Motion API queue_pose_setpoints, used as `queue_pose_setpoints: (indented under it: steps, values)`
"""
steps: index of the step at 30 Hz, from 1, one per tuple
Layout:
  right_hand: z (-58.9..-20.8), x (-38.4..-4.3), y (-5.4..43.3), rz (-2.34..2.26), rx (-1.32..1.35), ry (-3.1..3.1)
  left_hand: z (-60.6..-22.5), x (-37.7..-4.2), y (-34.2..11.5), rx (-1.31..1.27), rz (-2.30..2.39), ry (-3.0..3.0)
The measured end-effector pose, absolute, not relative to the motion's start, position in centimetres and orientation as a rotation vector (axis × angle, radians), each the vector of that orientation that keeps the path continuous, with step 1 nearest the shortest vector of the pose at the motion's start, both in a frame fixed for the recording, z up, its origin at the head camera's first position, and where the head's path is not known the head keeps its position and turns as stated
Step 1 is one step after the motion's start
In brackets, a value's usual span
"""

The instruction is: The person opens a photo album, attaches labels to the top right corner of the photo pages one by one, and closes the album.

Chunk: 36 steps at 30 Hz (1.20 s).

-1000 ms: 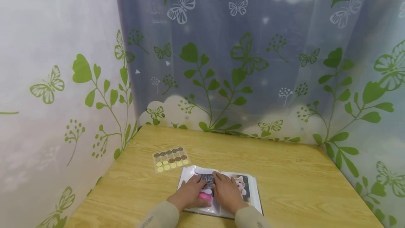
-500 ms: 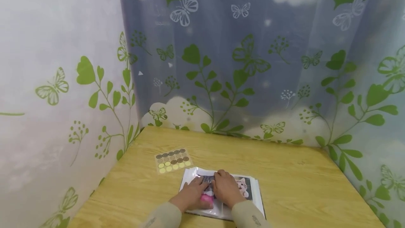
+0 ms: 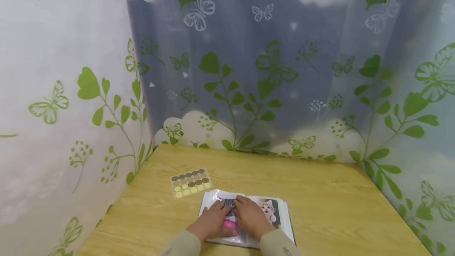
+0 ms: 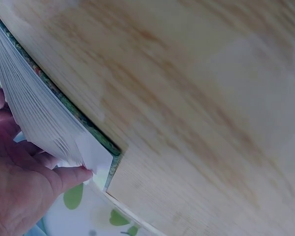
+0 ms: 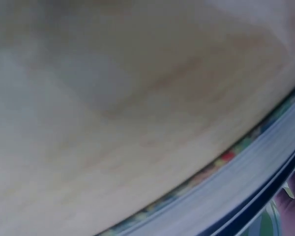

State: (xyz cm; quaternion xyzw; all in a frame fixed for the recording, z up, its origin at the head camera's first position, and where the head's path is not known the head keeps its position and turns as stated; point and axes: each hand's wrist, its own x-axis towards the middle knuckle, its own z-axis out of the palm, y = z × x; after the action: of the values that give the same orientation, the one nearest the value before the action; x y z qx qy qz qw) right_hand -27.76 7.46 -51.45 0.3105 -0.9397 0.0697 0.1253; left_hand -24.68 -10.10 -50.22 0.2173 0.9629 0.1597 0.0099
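Note:
A photo album (image 3: pixel 285 216) lies spread on the table, with clear glossy sleeves on its pages. My left hand (image 3: pixel 212 220) rests on the left page, over a dark picture with a bright pink patch (image 3: pixel 230 224). Close by, my right hand (image 3: pixel 251 216) lies near the middle fold, fingertips pressing at the top of that same picture. A kitten photo (image 3: pixel 267 208) shows on the right page, partly covered by the right hand. In the left wrist view the thumb (image 4: pixel 73 177) stretches to the page corner, beside the fanned page edges (image 4: pixel 39 108).
Beyond the album's left corner, a sheet of round stickers (image 3: pixel 190 183) in brown and yellow lies on the wood-grain table (image 3: pixel 337 200). Patterned curtains (image 3: pixel 227 70) with leaves and butterflies enclose the table at the back and both sides.
The right hand's fingertips have shifted slightly toward the left page and the left hand. The left hand stays nearly in place. The whole view sways a little with the head.

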Motion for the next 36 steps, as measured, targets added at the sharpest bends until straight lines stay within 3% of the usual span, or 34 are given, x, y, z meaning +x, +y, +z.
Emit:
queue_pose_setpoints:
  steps: [12, 36]
  values:
    - [-51.6, -25.6, 7.3, 0.301, 0.798, -2.929, -50.4, -24.5, -10.2, 0.679, 0.513, 2.989]
    - [-51.6, -25.8, 7.9, 0.401, 0.655, -2.97, -50.3, -24.9, -10.3, 0.687, 0.501, 2.975]
